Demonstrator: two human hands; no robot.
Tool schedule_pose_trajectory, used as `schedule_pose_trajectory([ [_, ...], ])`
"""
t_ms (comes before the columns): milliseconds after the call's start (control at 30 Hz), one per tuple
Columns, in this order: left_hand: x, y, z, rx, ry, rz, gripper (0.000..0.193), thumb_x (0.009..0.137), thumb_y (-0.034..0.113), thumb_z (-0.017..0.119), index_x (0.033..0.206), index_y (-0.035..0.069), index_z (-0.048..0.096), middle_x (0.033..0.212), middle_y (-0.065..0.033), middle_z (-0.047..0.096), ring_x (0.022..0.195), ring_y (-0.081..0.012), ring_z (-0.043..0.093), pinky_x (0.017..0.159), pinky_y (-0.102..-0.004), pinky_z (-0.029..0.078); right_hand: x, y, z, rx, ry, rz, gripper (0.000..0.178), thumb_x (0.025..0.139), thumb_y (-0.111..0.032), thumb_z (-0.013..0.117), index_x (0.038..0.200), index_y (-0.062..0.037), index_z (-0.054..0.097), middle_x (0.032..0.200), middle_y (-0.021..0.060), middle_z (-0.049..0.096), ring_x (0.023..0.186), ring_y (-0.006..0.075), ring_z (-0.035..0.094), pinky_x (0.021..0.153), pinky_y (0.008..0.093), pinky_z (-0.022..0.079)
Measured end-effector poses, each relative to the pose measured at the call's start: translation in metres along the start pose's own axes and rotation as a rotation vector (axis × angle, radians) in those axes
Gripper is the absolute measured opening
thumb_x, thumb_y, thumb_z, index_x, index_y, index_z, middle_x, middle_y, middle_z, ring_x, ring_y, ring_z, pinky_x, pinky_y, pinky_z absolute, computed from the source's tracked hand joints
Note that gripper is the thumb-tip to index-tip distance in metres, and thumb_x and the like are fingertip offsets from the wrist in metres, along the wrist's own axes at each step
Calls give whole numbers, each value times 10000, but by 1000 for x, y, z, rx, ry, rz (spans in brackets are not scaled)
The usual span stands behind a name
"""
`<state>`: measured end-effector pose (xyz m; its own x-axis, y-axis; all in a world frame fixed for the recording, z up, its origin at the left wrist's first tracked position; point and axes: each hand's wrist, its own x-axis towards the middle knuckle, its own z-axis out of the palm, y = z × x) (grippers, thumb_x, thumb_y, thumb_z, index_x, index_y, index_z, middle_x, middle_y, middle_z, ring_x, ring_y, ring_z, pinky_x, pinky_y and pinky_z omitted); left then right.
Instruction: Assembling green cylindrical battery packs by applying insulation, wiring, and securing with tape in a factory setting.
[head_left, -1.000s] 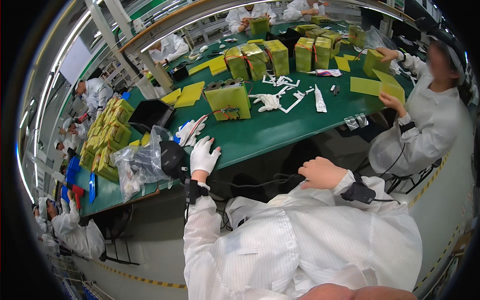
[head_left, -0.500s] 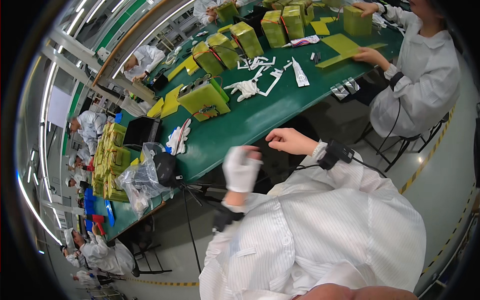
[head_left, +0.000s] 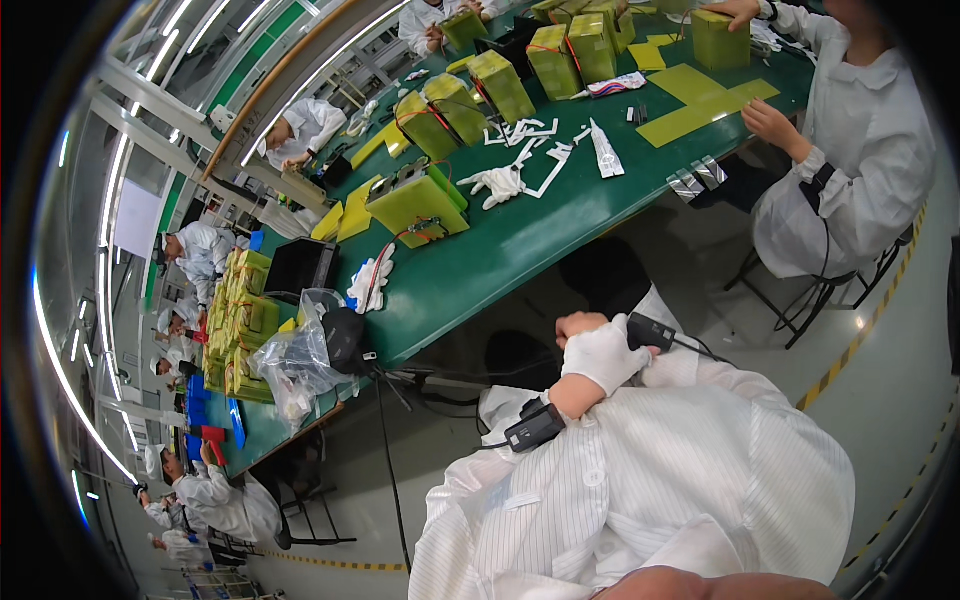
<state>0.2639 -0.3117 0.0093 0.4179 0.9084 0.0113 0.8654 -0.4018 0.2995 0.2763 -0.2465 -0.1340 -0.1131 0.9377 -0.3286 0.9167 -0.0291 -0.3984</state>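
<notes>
My left hand, in a white glove, reaches across my lap and closes round my right wrist. Its thumb side lies against the black box strapped there. Partly behind the glove is my bare right hand; its fingers are mostly hidden. A second black box is strapped on my left wrist. On the green table in front of me stands a yellow-green wrapped battery block with red and black wires. Beside it lie a white glove and another white glove.
A white tube, white strips and more wrapped blocks lie farther back. At right, a person holds a yellow-green sheet. A clear plastic bag, a black bin and stacked blocks sit at left.
My gloved left hand has moved right, onto my right wrist. My right hand has drawn down toward my lap. The person at right has lowered the sheet onto the table.
</notes>
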Motion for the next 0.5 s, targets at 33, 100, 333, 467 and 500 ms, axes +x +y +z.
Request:
schedule_pose_trajectory([
  [33,2,0,1,5,7,4,474,716,497,725,798,39,637,802,-141,634,795,-318,633,716,-413,493,-5,0,6,-114,-26,93,268,828,-279,698,951,-42,664,868,88,686,825,215,666,741,313,525],
  [100,7,-2,6,0,-117,-102,498,715,523,712,791,32,675,796,-138,628,813,-310,620,789,-423,462,-12,12,13,-67,-72,31,267,833,-281,697,957,-47,663,865,83,682,815,214,662,738,317,523],
  [333,19,-5,14,-23,-139,-273,571,758,585,638,933,43,685,891,-156,685,900,-321,666,805,-408,505,-9,47,9,289,-127,-180,262,848,-290,691,978,-65,660,851,64,669,778,211,648,724,328,517],
  [467,17,-1,-10,-139,-192,-286,444,802,492,624,939,70,646,845,-140,704,812,-317,680,710,-400,531,-19,63,4,855,-211,-286,259,857,-296,688,990,-75,657,844,54,662,757,209,640,717,335,514],
  [500,13,-4,-11,-185,-147,-246,409,810,462,622,938,74,639,856,-132,706,809,-317,678,706,-405,528,-23,67,0,1075,-241,-312,258,860,-297,687,993,-78,657,842,51,660,751,209,638,715,337,514],
])
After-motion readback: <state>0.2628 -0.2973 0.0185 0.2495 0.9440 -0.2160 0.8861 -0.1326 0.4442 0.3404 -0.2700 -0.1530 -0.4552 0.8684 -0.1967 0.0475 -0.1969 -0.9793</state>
